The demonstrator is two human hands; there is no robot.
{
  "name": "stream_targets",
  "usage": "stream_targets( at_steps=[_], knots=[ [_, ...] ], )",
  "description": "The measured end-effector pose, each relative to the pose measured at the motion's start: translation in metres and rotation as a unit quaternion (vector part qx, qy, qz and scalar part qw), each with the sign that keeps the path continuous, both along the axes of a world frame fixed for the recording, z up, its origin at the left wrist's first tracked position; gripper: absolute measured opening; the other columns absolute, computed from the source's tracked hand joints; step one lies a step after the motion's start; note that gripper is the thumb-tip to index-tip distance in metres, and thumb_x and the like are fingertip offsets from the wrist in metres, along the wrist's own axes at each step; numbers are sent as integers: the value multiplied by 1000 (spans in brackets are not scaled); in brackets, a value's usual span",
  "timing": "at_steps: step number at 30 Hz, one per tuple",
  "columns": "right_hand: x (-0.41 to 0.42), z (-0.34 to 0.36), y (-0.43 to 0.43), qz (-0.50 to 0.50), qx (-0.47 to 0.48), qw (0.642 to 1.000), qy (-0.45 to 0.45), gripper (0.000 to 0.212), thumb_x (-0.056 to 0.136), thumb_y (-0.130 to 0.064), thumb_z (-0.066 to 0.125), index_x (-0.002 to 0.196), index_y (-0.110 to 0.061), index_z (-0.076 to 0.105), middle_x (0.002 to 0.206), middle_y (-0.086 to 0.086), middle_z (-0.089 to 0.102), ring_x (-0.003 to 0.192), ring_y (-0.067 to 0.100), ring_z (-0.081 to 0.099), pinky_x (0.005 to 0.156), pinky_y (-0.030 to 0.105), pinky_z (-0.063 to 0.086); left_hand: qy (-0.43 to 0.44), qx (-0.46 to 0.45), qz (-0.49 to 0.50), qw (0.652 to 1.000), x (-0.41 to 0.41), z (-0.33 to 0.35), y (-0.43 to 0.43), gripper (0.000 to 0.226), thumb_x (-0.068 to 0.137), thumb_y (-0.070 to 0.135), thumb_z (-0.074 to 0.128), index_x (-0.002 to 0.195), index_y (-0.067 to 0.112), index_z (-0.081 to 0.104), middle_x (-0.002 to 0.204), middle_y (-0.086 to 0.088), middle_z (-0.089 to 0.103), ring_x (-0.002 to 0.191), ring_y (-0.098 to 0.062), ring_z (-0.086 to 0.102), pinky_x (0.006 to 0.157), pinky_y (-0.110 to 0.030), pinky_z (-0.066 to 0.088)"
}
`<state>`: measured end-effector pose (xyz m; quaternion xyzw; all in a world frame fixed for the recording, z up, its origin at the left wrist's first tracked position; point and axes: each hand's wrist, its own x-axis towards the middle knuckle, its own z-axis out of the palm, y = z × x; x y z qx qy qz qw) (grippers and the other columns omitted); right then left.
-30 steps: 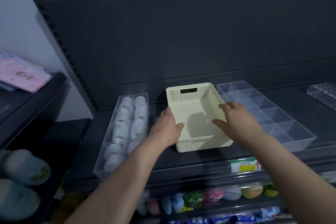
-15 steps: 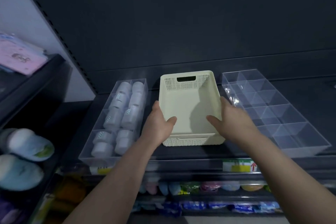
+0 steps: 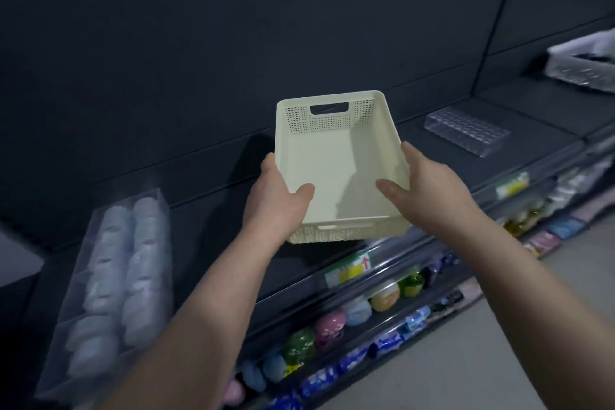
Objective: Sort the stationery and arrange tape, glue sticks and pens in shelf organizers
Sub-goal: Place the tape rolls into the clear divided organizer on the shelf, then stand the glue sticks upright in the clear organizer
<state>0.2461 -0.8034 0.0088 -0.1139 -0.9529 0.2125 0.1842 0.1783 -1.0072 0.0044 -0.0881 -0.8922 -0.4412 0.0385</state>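
- Cream basket (image 3: 336, 160): perforated walls (handle slot in the far one), held over the front edge of the dark shelf (image 3: 216, 220).
- Left hand (image 3: 276, 203): grips its left rim, thumb inside.
- Right hand (image 3: 429, 190): grips its right rim, thumb inside.
- Clear organizer (image 3: 75, 263): shelf's left end, holding white rolls (image 3: 143, 263).
- Gridded clear tray (image 3: 466, 130): right, near the back edge.

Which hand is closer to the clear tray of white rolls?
Left. The left hand grips the cream basket at its left edge, toward the clear tray; the right hand grips its right edge, farther off.
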Motion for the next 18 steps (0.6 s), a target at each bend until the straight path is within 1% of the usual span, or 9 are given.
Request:
stream_targets(
  at_steps=[2, 3, 6, 9, 10, 12, 14, 16, 18],
  knots=[
    [18, 2, 32, -39, 3, 999, -4, 63, 88, -43, 57, 139, -13, 34, 109, 9, 64, 91, 30, 58, 63, 31, 34, 0, -3, -42, 999, 6, 4, 38, 50, 81, 28, 64, 125, 24, 41, 102, 13, 57, 95, -18, 58, 80, -37, 52],
    [27, 3, 49, -56, 3, 998, -3, 61, 88, -43, 57, 137, -15, 35, 108, 8, 64, 86, 28, 56, 61, 31, 34, 0, -4, -61, 998, 9, 5, 57, 51, 81, 28, 64, 126, 23, 40, 104, 12, 57, 95, -18, 58, 81, -37, 52],
    [49, 2, 105, -99, -4, 995, -6, 53, 87, -44, 56, 131, -18, 39, 94, 3, 60, 73, 21, 46, 51, 28, 30, 1, -14, -105, 994, 16, 6, 121, 52, 82, 30, 64, 127, 21, 38, 104, 11, 53, 95, -19, 55, 81, -36, 51],
    [73, -2, 168, -141, -4, 990, -8, 46, 87, -43, 57, 124, -19, 43, 84, -2, 53, 69, 20, 45, 45, 23, 27, -3, -23, -140, 990, 24, 4, 192, 50, 81, 30, 64, 124, 19, 40, 108, 7, 55, 98, -21, 56, 83, -38, 51],
    [82, -4, 191, -153, -6, 988, -8, 45, 87, -43, 57, 122, -19, 43, 85, -1, 55, 69, 20, 45, 45, 23, 26, -4, -28, -152, 988, 27, 3, 217, 49, 81, 30, 64, 122, 20, 40, 107, 7, 56, 98, -21, 56, 82, -38, 51],
    [101, -8, 238, -175, -13, 984, -11, 43, 86, -43, 57, 121, -20, 45, 90, 3, 60, 71, 22, 46, 47, 27, 27, -8, -33, -174, 984, 38, -2, 269, 48, 80, 31, 64, 122, 22, 41, 103, 10, 55, 92, -18, 56, 76, -33, 49],
    [120, -10, 283, -201, -12, 979, -18, 41, 86, -43, 57, 119, -20, 48, 95, 5, 64, 77, 26, 51, 54, 31, 30, -21, -30, -198, 979, 49, -7, 321, 50, 80, 32, 65, 123, 23, 42, 101, 12, 55, 90, -16, 55, 73, -30, 47],
    [136, -11, 327, -220, -6, 975, -33, 40, 86, -41, 56, 119, -19, 49, 100, 7, 65, 89, 31, 57, 61, 31, 32, -41, -36, -220, 974, 60, -11, 371, 50, 81, 31, 66, 124, 21, 42, 107, 7, 58, 96, -19, 57, 80, -34, 50],
    [144, -11, 368, -229, -6, 973, -43, 39, 87, -40, 56, 119, -18, 49, 102, 8, 65, 94, 32, 57, 63, 32, 33, -56, -36, -232, 970, 67, -12, 416, 50, 81, 31, 66, 123, 20, 42, 114, 4, 59, 103, -22, 58, 87, -40, 51]
  ],
)
